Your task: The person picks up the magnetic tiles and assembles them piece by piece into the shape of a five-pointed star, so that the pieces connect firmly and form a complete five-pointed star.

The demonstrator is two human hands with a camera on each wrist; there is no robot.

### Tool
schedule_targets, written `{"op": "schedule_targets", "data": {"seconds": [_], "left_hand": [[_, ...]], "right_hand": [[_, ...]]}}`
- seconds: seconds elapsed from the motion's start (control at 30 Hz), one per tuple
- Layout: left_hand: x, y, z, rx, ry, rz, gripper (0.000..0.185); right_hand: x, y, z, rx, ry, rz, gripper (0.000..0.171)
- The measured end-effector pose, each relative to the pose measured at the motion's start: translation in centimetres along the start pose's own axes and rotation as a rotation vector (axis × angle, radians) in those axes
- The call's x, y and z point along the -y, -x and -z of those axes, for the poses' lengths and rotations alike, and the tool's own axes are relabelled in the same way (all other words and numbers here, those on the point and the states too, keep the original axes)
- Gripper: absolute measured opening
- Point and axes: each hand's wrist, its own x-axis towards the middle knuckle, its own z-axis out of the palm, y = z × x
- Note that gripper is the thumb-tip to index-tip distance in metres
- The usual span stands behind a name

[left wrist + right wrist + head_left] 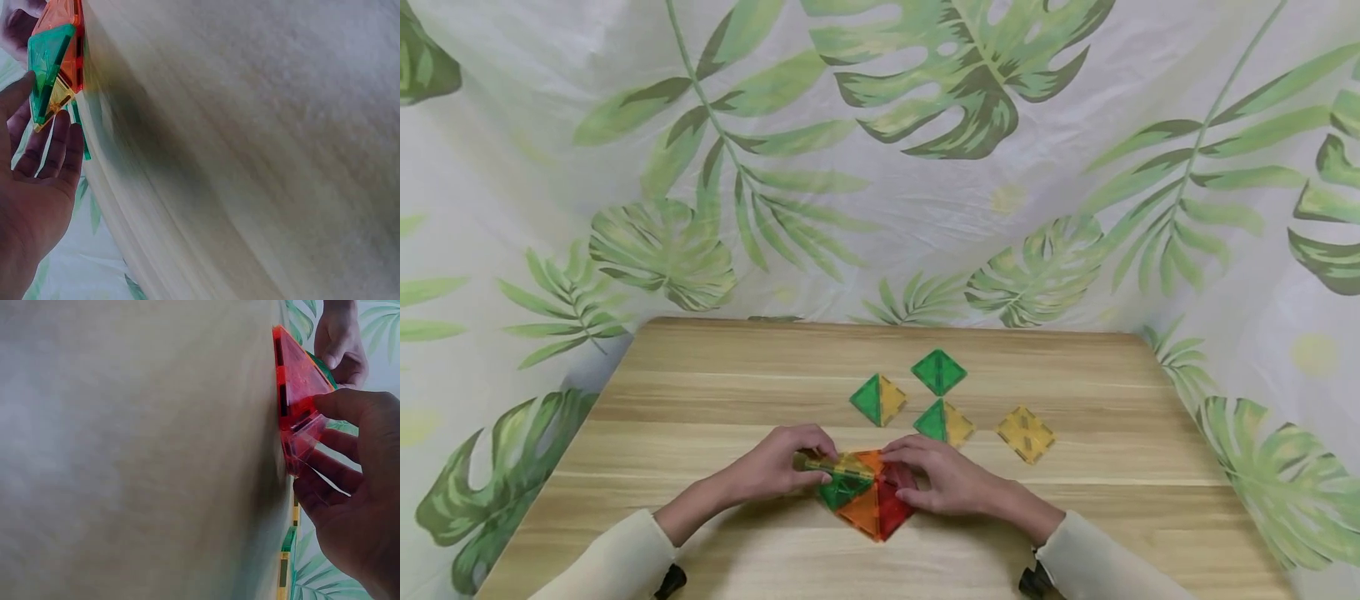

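On the table in front of me stands a cluster of see-through magnetic tiles, with orange tiles [861, 510], red tiles [891, 510], a green tile [842, 493] and a yellow tile [844, 463]. From the left, my left hand [793, 462] pinches the green and yellow tiles between thumb and fingers. The left wrist view shows its thumb against the tilted green tile [47, 69], the fingers at the yellow tile [60, 97]. On the other side my right hand [947, 477] holds the red tiles [299, 381], thumb on one face and fingertips by the lower edge.
Farther back lie flat diamond-shaped pairs of tiles: a green pair [938, 372], a green-and-yellow pair [878, 400], a second green-and-yellow pair [943, 419] partly behind my right hand, and a yellow pair [1026, 434]. Leaf-printed cloth [910, 208] hangs behind the wooden table [700, 383].
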Motion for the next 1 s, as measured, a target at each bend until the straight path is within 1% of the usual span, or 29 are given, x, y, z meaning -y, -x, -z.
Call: {"op": "schedule_targets", "data": {"seconds": [0.1,0.17,0.27,0.37,0.5,0.57,0.77,0.87,1.0], "left_hand": [[0.0,-0.2,0.2,0.003,0.03,0.02,0.015],[0.0,-0.6,0.4,-0.009,0.043,0.043,0.013],[0.1,-1.5,0.7,-0.041,0.062,0.093,0.017],[0.3,-2.6,0.8,-0.091,0.082,0.139,0.022],[0.7,-3.8,0.9,-0.158,0.105,0.203,0.027],[1.1,-4.3,0.8,-0.178,0.104,0.234,0.031],[2.0,-5.5,0.6,-0.178,0.08,0.286,0.041],[2.1,-6.1,0.6,-0.174,0.092,0.302,0.043],[1.7,-6.8,0.6,-0.17,0.117,0.314,0.044]], "right_hand": [[-0.3,-0.2,0.3,-0.027,-0.018,0.008,0.047],[-0.7,-0.5,0.6,-0.073,-0.011,0.012,0.045],[-1.2,-1.0,1.1,-0.156,0.006,-0.007,0.044],[-1.8,-1.7,1.5,-0.216,-0.002,-0.054,0.042],[-2.4,-2.9,1.7,-0.257,-0.018,-0.141,0.046],[-2.7,-3.5,1.8,-0.277,-0.01,-0.187,0.049],[-3.4,-5.0,2.2,-0.318,-0.011,-0.314,0.054],[-3.7,-5.6,2.3,-0.319,-0.014,-0.362,0.056],[-4.0,-6.2,2.2,-0.32,0.003,-0.406,0.059]]}}
